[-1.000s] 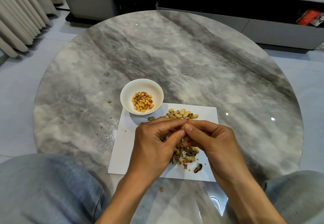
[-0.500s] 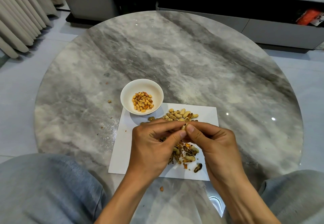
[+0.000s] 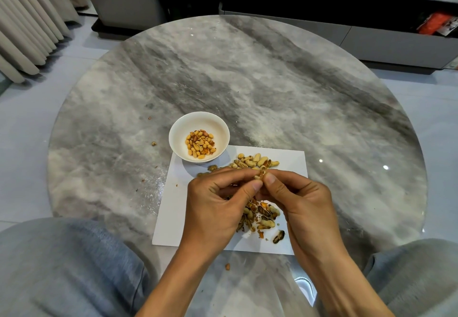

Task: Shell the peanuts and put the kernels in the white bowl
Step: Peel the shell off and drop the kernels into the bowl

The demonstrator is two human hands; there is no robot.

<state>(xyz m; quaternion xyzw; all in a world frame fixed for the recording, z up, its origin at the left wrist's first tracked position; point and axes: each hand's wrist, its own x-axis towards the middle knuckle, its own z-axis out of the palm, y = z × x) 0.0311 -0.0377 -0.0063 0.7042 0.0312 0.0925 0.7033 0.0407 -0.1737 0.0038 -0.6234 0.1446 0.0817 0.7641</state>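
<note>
Kernels [image 3: 200, 144] heaped inside white bowl [image 3: 178, 128] on round table [image 3: 272, 81]

Glossy marble table [image 3: 272, 88]; matt paper sheet [image 3: 171, 207].

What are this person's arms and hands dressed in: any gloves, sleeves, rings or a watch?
Nothing at all. The left hand and right hand are bare, without gloves, and no rings or watch show on them. Both forearms are uncovered as far as the picture reaches, with no sleeve in view. The only clothing visible is grey-blue fabric trousers over the knees.
</note>
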